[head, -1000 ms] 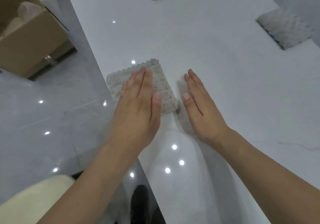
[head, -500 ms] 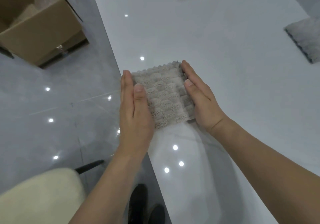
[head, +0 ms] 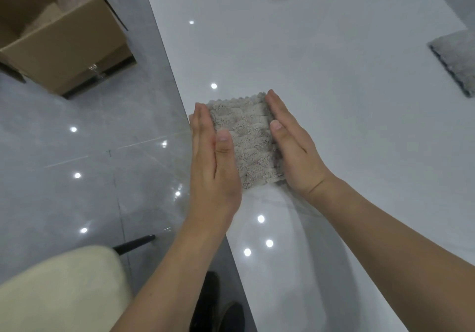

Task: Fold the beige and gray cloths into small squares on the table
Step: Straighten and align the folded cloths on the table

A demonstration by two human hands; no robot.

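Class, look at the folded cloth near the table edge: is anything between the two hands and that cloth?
No. The left hand and right hand press flat against opposite sides of the folded cloth with nothing in between.

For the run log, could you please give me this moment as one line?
stage: squaring folded cloth | left hand: flat against its left edge | right hand: flat against its right edge | place: table near edge

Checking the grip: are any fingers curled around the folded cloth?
No: left hand and right hand press flat against the cloth's sides.
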